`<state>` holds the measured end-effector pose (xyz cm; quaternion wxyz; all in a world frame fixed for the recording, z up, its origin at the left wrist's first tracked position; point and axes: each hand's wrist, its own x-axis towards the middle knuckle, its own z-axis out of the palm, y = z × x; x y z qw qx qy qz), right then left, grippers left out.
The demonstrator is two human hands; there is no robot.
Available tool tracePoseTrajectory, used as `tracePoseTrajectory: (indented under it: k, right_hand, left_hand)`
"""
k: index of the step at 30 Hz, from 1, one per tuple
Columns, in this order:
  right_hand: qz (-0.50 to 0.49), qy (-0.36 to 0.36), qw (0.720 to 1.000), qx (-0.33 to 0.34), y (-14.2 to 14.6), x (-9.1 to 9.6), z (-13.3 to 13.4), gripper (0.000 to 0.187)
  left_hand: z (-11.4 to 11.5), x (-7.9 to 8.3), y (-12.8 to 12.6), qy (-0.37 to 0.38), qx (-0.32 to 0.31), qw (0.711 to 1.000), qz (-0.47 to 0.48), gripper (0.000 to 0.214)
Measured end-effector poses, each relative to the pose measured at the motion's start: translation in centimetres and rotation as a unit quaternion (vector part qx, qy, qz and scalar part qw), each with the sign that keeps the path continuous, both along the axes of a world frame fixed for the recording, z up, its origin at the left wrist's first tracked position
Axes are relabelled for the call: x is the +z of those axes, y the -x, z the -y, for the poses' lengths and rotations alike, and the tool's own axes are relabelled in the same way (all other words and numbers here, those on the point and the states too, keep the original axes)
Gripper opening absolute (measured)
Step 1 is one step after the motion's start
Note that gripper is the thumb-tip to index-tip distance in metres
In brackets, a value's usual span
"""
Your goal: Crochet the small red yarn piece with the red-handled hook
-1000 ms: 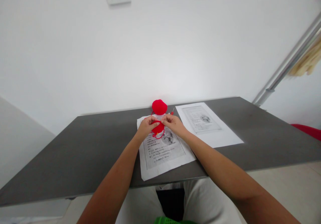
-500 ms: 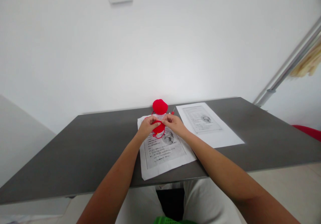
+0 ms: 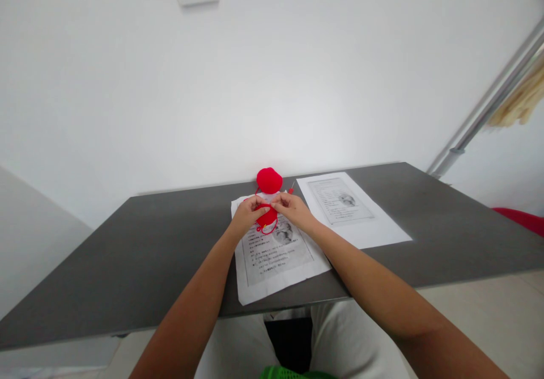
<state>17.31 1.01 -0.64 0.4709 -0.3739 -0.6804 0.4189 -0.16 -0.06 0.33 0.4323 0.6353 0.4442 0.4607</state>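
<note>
The left hand (image 3: 245, 214) pinches the small red knitted piece (image 3: 267, 218) over the printed sheet (image 3: 276, 251) near the counter's (image 3: 127, 254) far edge; the right hand (image 3: 294, 209) pinches its other side. It looks soft, light, floppy, best held by its edges

The near sheet of paper (image 3: 276, 254) lies on the bench (image 3: 127, 265), reaching to the bench's front edge. At the far end of that sheet, both hands meet: the left hand (image 3: 246, 216) on its left part, the right hand (image 3: 293, 212) on its right part, fingers (image 3: 276, 200) touching a small knitted piece (image 3: 267, 218) held between them, above the sheet. Just behind the sheet, on the bench, sits a ball of yarn (image 3: 269, 180). A hook (image 3: 291, 188) shows just right of the ball, behind the right hand. To the right of the sheet lies a second sheet (image 3: 351, 212), close beside it.
</note>
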Motion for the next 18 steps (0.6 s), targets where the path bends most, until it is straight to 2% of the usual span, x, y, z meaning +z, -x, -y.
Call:
tracePoseTrajectory:
  k: [13, 18]
  right_hand:
    - [0.020, -0.015, 1.000, -0.001, -0.17, 0.11, 0.26, 0.010]
    - [0.045, -0.026, 0.998, -0.022, -0.10, 0.12, 0.23, 0.009]
  left_hand:
    - [-0.25, -0.28, -0.04, -0.035, 0.003, 0.999, -0.027, 0.014]
    - [-0.27, -0.24, -0.10, -0.031, 0.011, 0.999, -0.035, 0.014]
